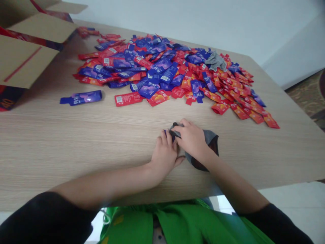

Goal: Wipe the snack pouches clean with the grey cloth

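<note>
A grey, black-edged piece (210,136) with a dark reddish-brown area lies on the table in front of me, largely under my right hand; its kind is unclear. My right hand (191,140) is closed, with its fingertips pinching a black strip at the piece's far-left end. Against that same end press the bent fingers of my left hand (165,156), its thumb sticking out to the right. A small bit of dark blue shows by the left fingertips. What lies beneath both palms is hidden.
Beyond my hands spreads a large heap of red and blue sachets (157,71). A lone blue sachet (81,97) lies at left. An open cardboard box (27,61) stands at the table's left. Crumpled grey cloth (215,61) rests on the heap. A white wall (203,20) rises behind.
</note>
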The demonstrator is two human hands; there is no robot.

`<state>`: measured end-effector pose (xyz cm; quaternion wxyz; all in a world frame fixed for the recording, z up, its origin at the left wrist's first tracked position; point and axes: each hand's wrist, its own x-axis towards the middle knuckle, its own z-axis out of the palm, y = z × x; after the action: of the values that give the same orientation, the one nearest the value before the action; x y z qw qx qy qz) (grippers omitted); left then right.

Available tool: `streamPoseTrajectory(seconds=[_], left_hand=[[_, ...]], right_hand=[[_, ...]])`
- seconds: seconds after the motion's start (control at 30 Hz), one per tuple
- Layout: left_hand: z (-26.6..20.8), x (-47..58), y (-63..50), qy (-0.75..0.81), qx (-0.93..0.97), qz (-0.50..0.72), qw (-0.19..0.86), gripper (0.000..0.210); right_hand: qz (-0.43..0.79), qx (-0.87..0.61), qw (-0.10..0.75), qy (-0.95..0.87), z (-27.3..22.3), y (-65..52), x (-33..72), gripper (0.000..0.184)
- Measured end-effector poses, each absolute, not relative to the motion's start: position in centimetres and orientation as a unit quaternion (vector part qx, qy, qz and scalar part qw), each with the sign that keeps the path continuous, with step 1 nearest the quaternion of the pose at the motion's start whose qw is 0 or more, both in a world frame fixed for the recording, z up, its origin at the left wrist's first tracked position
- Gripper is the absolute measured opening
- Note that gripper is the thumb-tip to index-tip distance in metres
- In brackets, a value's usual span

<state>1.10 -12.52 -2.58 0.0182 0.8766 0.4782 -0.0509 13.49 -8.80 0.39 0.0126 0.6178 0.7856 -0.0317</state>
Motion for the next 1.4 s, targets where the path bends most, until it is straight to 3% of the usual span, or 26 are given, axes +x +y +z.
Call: streamPoseTrajectory(seconds=[0.43,1.03,1.4], left_hand=[[-2.2,1.1,-12.6,0.479,0.876,-0.051,0.031,0.076],[-2.2,1.2,-12.6,0.481,0.875,-0.056,0.023,0.077],[-1.7,0.7,-12.1,0.467,0.882,-0.054,0.020,0.078]], right_hand=[[-0.025,0.647,-0.025,0.762,0.0,-10.0,16.1,0.026],[-0.110,0.705,-0.096,0.694,-1.5,-10.3,20.6,0.026],[-0.103,0.742,-0.099,0.655,-2.0,-11.2,22.2,0.026]])
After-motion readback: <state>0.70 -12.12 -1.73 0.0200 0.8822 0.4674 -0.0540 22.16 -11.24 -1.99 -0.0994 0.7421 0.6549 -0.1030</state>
